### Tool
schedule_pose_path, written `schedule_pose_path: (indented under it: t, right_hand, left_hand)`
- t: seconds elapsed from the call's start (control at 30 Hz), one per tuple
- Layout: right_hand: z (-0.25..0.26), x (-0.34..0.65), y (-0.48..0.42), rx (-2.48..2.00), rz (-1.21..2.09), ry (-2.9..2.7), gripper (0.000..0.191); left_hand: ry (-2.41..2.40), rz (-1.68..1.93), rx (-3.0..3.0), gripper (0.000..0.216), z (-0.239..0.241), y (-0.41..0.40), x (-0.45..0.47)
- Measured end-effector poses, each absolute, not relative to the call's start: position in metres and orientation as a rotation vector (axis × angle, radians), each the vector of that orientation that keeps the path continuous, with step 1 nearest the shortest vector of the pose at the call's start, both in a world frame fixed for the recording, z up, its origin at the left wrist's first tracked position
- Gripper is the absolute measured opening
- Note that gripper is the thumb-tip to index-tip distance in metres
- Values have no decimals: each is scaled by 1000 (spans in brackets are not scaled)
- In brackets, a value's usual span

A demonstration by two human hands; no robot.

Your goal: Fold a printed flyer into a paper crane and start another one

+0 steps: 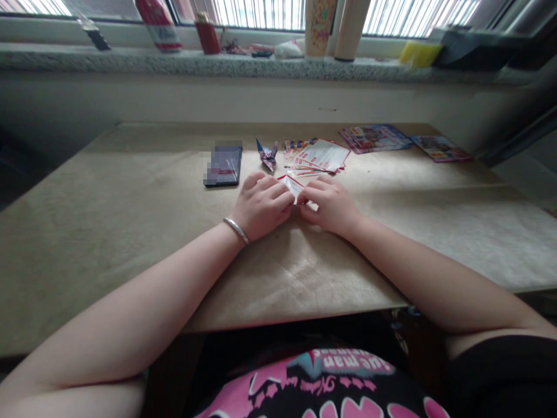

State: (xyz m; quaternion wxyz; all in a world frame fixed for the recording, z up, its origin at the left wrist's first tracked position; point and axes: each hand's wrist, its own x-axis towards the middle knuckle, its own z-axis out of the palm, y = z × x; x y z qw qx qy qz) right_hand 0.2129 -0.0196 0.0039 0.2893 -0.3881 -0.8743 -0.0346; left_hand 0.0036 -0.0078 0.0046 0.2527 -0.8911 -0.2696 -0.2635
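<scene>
Between my hands is a small folded sheet of white paper (292,184) with a red edge; its near part is hidden by my fingers. My left hand (265,203), with a silver bangle at the wrist, has its fingers curled on the paper's left side. From the right, my right hand (328,203) pinches the paper near its lower corner. Just beyond them stands a folded paper crane (267,155) in blue and pink. A fan of printed cards (324,155) with red borders lies behind my right hand.
A dark phone (226,166) lies left of the crane. Colourful booklets (376,138) are at the table's back right, with another booklet (441,148) beside them. Bottles, a red holder (206,36) and a yellow item (420,54) line the stone windowsill (243,67). The table's (108,232) near edge is by my body.
</scene>
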Motion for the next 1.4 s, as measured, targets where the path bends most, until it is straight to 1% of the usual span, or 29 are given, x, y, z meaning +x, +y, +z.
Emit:
schedule_pose_path:
  t: [0.2, 0.3, 0.43, 0.67, 0.93, 1.27, 1.4]
  right_hand:
    - [2, 215, -17, -1006, -124, -2367, 14]
    - [1, 221, -15, -967, -135, -2382, 12]
    - [2, 231, -11, -920, -109, -2378, 9]
    - [5, 241, -9, -897, -54, -2417, 9]
    - [7, 253, -3, -902, 16, -2413, 10]
    - [2, 272, 7, -915, 88, -2398, 9]
    - [1, 265, 2, -872, 143, -2492, 7]
  left_hand:
    - [-812, -718, -2476, 22, 4, -8, 5]
    - [-825, -761, -2538, 20, 5, -6, 3]
    - [-830, -814, -2572, 18, 5, -5, -1]
    - [-811, -761, -2590, 19, 9, -7, -3]
    - [-862, -790, -2577, 18, 9, -1, -12]
    - [-932, -887, -2610, 14, 3, 8, -24]
    - [-930, -835, -2716, 19, 2, 7, -23]
